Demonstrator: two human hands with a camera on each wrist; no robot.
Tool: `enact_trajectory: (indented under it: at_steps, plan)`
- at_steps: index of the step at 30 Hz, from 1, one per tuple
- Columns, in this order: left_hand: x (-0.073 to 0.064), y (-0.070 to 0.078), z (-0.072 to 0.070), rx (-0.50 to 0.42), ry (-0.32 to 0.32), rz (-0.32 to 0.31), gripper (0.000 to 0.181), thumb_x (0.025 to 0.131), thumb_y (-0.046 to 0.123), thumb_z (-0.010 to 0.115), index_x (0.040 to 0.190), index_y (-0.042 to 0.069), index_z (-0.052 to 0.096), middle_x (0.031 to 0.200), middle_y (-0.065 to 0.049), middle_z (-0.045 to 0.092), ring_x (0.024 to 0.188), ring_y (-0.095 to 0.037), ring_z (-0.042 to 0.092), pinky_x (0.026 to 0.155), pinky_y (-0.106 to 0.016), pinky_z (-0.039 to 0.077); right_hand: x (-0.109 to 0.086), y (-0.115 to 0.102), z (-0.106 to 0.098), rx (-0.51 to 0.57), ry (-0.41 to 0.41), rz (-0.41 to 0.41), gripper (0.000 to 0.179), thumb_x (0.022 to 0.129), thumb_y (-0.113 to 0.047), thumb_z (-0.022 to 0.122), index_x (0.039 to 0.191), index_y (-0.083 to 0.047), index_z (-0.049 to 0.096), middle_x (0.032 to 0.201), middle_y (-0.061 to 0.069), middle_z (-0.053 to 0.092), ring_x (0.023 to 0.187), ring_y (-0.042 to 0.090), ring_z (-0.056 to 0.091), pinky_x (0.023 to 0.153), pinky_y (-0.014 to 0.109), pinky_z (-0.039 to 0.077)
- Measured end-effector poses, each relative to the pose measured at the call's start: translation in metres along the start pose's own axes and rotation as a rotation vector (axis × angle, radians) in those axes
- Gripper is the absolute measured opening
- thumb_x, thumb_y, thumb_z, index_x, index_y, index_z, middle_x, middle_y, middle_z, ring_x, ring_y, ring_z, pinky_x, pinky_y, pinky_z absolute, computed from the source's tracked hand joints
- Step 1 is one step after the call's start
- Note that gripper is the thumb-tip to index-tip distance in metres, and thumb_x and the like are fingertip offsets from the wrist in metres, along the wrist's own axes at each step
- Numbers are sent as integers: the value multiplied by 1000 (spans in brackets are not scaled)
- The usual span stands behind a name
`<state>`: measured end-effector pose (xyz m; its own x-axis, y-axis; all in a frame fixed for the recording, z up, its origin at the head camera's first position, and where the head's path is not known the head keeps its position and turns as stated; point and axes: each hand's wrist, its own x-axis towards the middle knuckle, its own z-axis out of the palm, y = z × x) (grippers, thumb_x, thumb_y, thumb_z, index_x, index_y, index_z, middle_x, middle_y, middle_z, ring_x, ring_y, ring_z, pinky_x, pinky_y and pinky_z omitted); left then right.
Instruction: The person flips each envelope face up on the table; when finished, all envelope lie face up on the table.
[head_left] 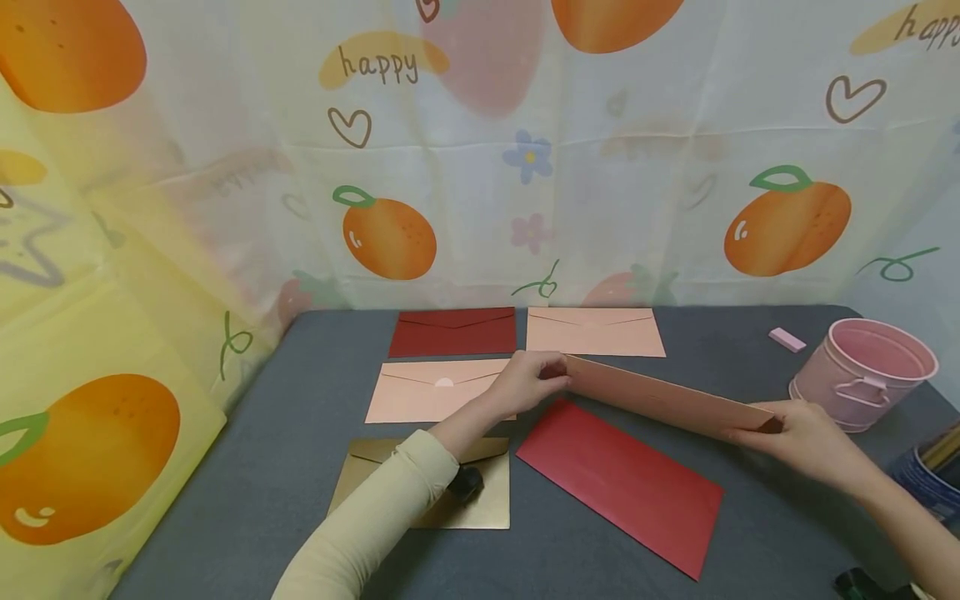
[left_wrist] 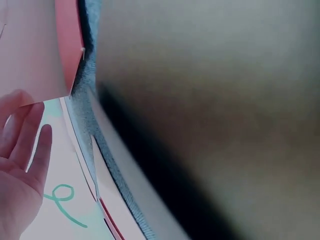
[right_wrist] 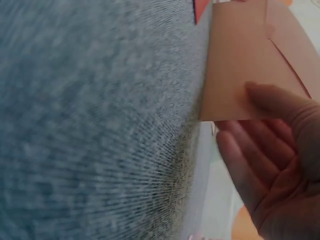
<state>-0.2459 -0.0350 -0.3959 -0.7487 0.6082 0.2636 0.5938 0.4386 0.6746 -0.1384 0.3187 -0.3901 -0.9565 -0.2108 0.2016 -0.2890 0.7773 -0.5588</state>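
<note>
A pink envelope [head_left: 660, 397] is held up, tilted, over the table between both hands. My left hand [head_left: 528, 379] pinches its left end, and my right hand [head_left: 798, 437] pinches the right end with the thumb on the near face. In the right wrist view the envelope [right_wrist: 237, 60] shows a flap line, with the thumb pressed on it and the fingers behind. The left wrist view has the left hand's fingers [left_wrist: 22, 130] at the envelope's edge. Below the held envelope lies a red envelope [head_left: 630, 483], set at a slant.
Left of it lie a gold envelope [head_left: 487, 492], a pink envelope with a round seal [head_left: 405, 396] and a dark red envelope [head_left: 453, 333]. Another pink envelope [head_left: 592, 333] lies at the back. A pink bucket [head_left: 832, 387], a small pink block [head_left: 787, 339] and a blue container [head_left: 926, 487] stand right.
</note>
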Motion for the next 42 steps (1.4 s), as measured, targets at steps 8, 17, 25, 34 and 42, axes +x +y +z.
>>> enact_trajectory:
  at_steps: [8,17,25,34,42]
  plan:
    - [-4,-2,-2,-84,57,-130,18,91,12,69,108,7,72,99,-4,72,93,-14,67,81,-20,51,9,-6,2,-39,-8,103,22,83,-33,78,75,-15,69,63,-5,60,57,4,47,50,24,36]
    - [-12,0,-8,-222,119,-326,30,91,15,71,120,7,68,100,-4,71,96,-16,66,79,-25,53,21,-12,8,114,-43,169,31,89,-33,72,98,-4,69,74,1,66,66,7,56,57,24,46]
    - [-24,2,-12,-347,161,-481,42,87,11,74,127,5,62,98,-6,67,87,-16,67,75,-28,55,34,-17,17,250,-95,265,57,90,-36,71,124,7,56,92,9,64,77,11,59,65,25,53]
    - [-34,-3,-12,-357,157,-552,50,85,8,75,132,5,58,105,-7,65,95,-20,65,76,-30,56,42,-16,29,243,-153,286,81,87,-36,74,142,9,36,108,17,63,87,21,62,71,30,51]
    - [-39,-3,-13,-319,125,-552,49,84,8,74,131,5,60,115,-8,64,103,-23,63,70,-32,57,43,-16,36,217,-174,257,80,85,-36,75,142,8,40,121,27,58,100,32,62,81,44,49]
